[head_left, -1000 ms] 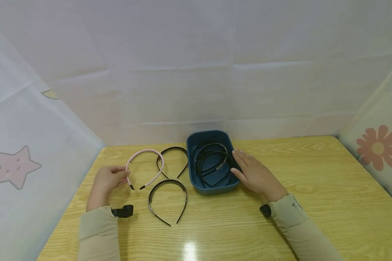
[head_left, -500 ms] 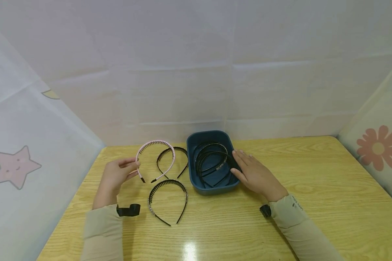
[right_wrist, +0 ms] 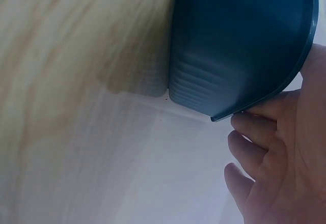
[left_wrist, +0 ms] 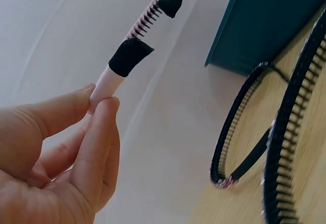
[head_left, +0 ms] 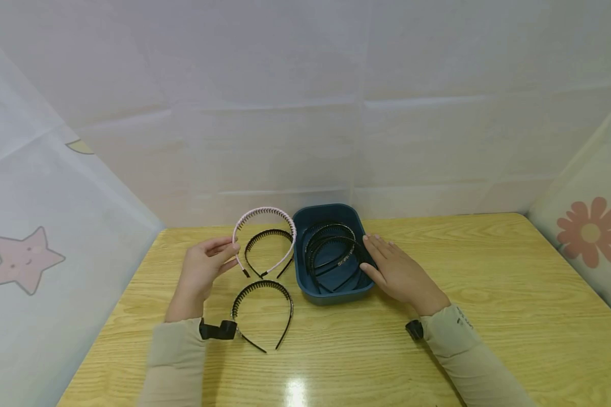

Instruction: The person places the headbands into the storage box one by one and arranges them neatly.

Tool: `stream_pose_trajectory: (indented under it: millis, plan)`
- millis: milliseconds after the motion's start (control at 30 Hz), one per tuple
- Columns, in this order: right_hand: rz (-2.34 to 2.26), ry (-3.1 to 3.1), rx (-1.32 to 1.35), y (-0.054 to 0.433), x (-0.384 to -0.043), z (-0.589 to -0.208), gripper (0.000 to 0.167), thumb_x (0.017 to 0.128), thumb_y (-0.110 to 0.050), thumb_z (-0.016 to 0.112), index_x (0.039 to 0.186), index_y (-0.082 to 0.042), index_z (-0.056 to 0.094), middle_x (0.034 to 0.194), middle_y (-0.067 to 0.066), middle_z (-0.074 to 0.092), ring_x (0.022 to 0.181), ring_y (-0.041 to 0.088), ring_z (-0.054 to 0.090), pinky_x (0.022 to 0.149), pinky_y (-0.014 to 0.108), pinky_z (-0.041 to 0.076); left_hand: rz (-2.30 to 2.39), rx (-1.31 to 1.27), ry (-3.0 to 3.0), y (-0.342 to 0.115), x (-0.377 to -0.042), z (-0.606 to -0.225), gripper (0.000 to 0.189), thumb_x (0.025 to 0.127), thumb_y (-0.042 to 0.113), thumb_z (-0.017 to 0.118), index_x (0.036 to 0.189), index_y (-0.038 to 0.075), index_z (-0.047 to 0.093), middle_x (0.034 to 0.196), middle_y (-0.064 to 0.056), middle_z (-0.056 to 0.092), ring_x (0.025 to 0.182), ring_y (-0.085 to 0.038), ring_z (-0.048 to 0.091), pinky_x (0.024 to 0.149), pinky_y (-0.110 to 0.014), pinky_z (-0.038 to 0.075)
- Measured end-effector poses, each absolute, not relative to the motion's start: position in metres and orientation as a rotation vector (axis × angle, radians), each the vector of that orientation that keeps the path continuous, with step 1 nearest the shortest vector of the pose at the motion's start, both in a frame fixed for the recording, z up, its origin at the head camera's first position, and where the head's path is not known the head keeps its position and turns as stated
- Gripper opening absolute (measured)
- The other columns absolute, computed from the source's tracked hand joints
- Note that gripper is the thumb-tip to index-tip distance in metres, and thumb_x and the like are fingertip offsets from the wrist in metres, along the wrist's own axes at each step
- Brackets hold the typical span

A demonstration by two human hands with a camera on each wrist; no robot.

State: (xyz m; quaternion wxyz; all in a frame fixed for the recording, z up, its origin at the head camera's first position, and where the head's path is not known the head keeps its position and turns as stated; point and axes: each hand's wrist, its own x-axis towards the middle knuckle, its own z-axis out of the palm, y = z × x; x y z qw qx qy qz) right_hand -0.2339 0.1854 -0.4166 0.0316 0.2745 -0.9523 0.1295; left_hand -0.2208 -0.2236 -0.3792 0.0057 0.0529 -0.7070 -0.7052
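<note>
Between thumb and fingers, my left hand [head_left: 210,264] pinches a pink toothed headband [head_left: 238,225] near one black-tipped end, holding it up left of the bin. In the left wrist view, the headband's two black tips [left_wrist: 128,57] point away from the fingers. A dark blue plastic bin [head_left: 331,298] holds several black headbands [head_left: 334,240], some with glittery trim. My right hand [head_left: 399,277] rests against the bin's right rim, its fingers extended; the right wrist view has them along the blue wall [right_wrist: 239,40].
Two black headbands lie on the wooden table [head_left: 438,362]: one behind the pink headband [head_left: 270,232], another nearer the front [head_left: 261,284]. White cloth walls [head_left: 265,113] stand behind and at both sides.
My left hand has carried the pink headband rightward and a little away from me; it now overlaps the rear black headband and reaches the bin's left edge in view. My right hand stays put.
</note>
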Motion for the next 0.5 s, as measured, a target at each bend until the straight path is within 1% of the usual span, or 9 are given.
stream_pose_trajectory:
  millis: [167, 333, 500]
  plan:
    - [0.396, -2.931, 0.847, 0.185, -0.234, -0.416, 0.07, 0.11, -0.046, 0.04, 0.16, -0.001, 0.024, 0.165, 0.019, 0.025, 0.152, 0.035, 0.024, 0.125, 0.048, 0.016, -2.253, 0.159, -2.149, -0.207, -0.222, -0.38, 0.049, 0.098, 0.008, 0.067, 0.139, -0.013, 0.05, 0.107, -0.002, 0.064, 0.097, -0.007, 0.068, 0.091, -0.029, 0.057]
    - [0.396, -2.931, 0.848, 0.185, -0.234, -0.416, 0.07, 0.11, -0.046, 0.04, 0.16, -0.001, 0.024, 0.165, 0.019, 0.026, 0.152, 0.035, 0.024, 0.125, 0.049, 0.017, -2.27, 0.155, -2.106, -0.191, -0.225, -0.386, 0.042, 0.098, 0.006, 0.068, 0.134, -0.011, 0.055, 0.105, -0.001, 0.066, 0.097, -0.009, 0.069, 0.09, -0.029, 0.058]
    - [0.403, -2.933, 0.846, 0.185, -0.234, -0.416, 0.069, 0.11, -0.045, 0.04, 0.16, -0.001, 0.025, 0.165, 0.019, 0.026, 0.152, 0.035, 0.024, 0.125, 0.049, 0.017, -2.3, 0.114, -2.077, -0.174, -0.225, -0.391, 0.039, 0.098, 0.004, 0.067, 0.132, -0.01, 0.056, 0.109, -0.006, 0.064, 0.099, -0.012, 0.068, 0.09, -0.032, 0.059]
